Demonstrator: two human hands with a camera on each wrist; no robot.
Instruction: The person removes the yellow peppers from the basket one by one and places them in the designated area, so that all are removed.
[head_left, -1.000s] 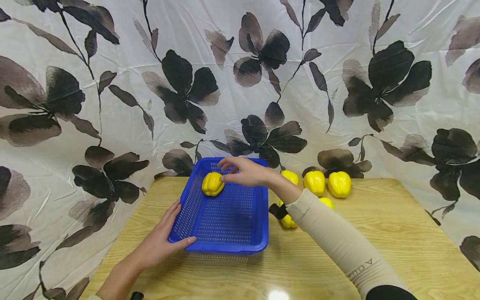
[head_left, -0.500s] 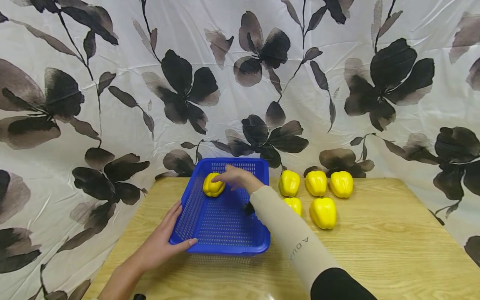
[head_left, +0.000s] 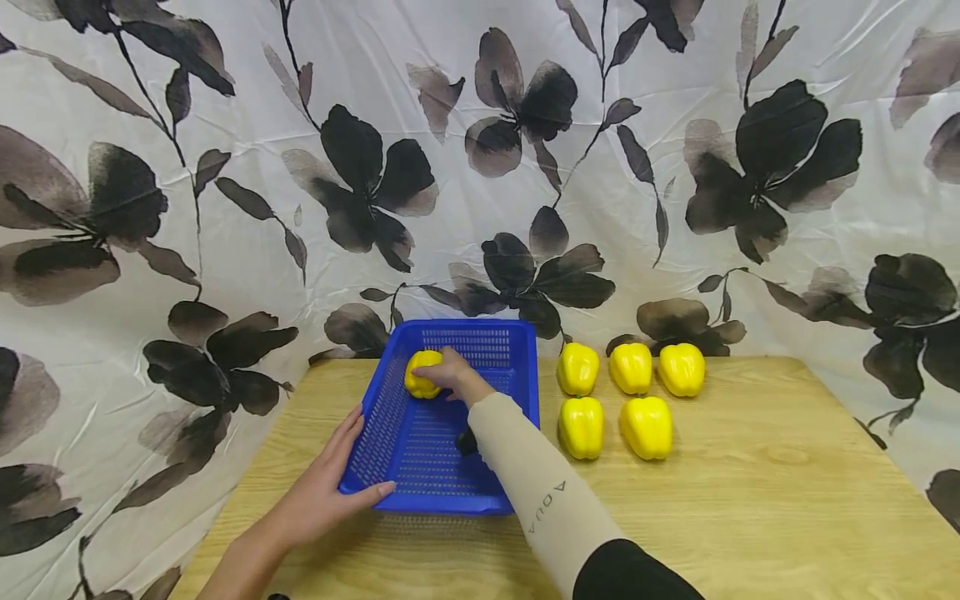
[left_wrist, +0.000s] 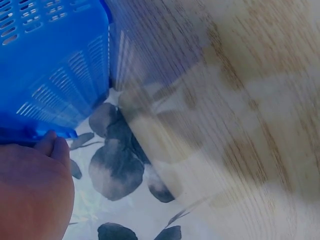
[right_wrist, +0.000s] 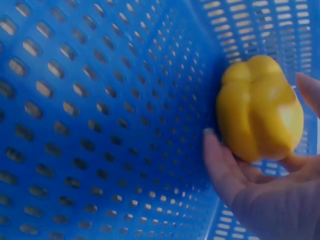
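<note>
A blue plastic basket with slotted walls stands on the wooden table. My left hand holds its near left corner, thumb over the front rim and fingers along the outer left side. Inside, near the far left, sits a yellow bell pepper. My right hand reaches down into the basket and grips that pepper. In the right wrist view, the fingers curve beneath the pepper and the thumb is at its other side.
Several yellow bell peppers stand in two rows right of the basket, among them a front one and a far one. A floral cloth hangs behind the wooden table.
My right hand has come down and left into the basket, from just above the pepper to around it. The peppers its arm covered now show. My left hand keeps its place.
</note>
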